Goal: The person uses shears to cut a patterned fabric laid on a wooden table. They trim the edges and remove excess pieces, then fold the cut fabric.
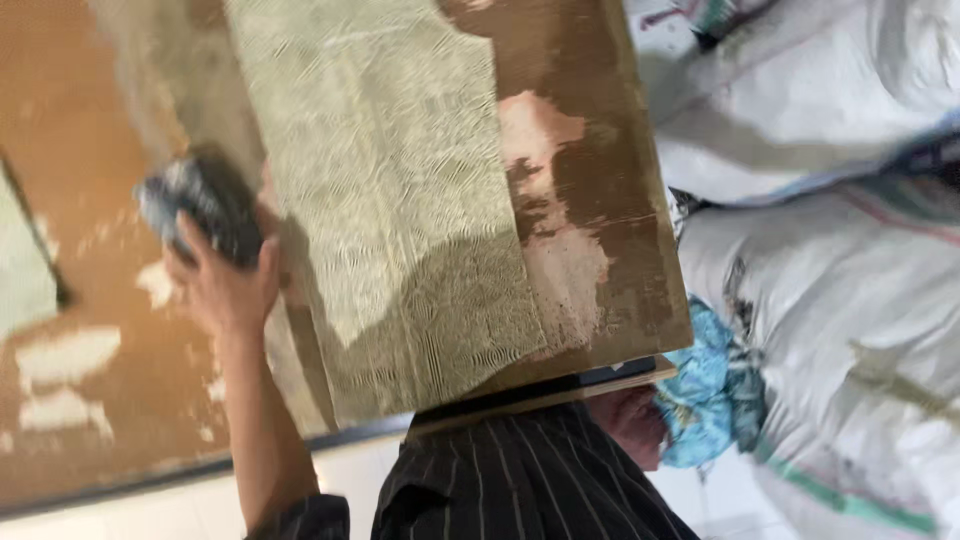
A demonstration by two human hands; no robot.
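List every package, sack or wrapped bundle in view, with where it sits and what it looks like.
Upper white sack: top right, beside the board; bulky, white woven fabric.
Lower white sack: right side, below the first; white, with a green stripe near the bottom.
Blue bundle: between the board's lower corner and the lower sack; crumpled, light blue.
No labels, signs or screens show.

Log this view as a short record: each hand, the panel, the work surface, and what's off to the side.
left hand: grips a dark sponge-like pad, fingers wrapped around it, beside the panel's left edge
right hand: partly hidden under the panel's lower corner; grip cannot be told
panel: pale green textured sheet on a brown board, tilted
work surface: brown, with pale patches
side: white woven sacks, blue cloth
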